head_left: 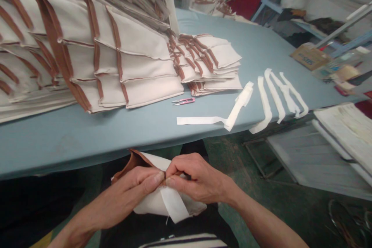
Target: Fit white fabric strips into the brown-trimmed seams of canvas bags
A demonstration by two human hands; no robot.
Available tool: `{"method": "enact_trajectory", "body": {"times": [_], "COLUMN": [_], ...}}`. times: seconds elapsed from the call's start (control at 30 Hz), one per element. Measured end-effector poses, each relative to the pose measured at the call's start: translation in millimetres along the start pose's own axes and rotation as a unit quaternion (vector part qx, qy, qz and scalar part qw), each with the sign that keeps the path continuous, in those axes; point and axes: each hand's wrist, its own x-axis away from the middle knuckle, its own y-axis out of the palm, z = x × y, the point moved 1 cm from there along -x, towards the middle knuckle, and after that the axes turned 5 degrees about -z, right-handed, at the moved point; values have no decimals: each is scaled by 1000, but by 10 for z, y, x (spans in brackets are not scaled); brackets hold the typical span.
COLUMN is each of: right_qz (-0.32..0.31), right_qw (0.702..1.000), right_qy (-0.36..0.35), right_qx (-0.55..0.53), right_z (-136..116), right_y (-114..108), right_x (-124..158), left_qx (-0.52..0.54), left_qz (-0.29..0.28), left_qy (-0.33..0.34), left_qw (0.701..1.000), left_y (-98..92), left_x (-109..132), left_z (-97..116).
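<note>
On my lap lies a cream fabric piece (pixel 151 206) with brown trim, which looks like a sewn pouch or bag. My left hand (pixel 142 184) pinches its brown edge between thumb and fingers. Right beside it, my right hand (pixel 193 176) grips the same edge, fingertips nearly touching the left ones. A white strip (pixel 175 205) hangs down from under the fingertips across the cream fabric. The exact spot between the fingers is hidden. Pink thread snips (pixel 184 101) rest on the blue table in front of me.
Stacks of cream pieces with brown edges (pixel 145 64) fill the left of the blue table (pixel 87 135), with a smaller stack (pixel 215 62) beside them. White strips (pixel 240 102) lie near the front edge. A cardboard box (pixel 309 56) stands at the right.
</note>
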Motion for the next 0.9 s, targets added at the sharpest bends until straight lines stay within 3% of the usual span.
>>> {"method": "enact_trajectory", "body": {"times": [0.1,0.17,0.27,0.37,0.53,0.73,0.9], "right_qz": [8,8,4,2,1,1,5], "right_qw": [999,999,1000,1000,1000,998,990], "right_qy": [-40,-36,-12,4,-1,-19,-49], "right_qx": [26,23,7,-8,-14,66,133], "right_z": [-35,-49,-54,-44,-42,-62,-120], "right_y": [-3,4,35,71,82,53,22], "right_x": [36,65,95,87,47,71,79], "left_qx": [-38,-95,-195,-256,-253,-163,-174], "left_qz": [-5,25,72,114,131,32,22], "left_qy": [37,98,216,268,264,172,164], "left_qw": [999,990,954,922,921,971,971], "left_y": [61,122,212,253,228,218,212], "left_x": [59,94,120,125,130,67,21], "left_z": [60,80,69,2,-99,30,186]}}
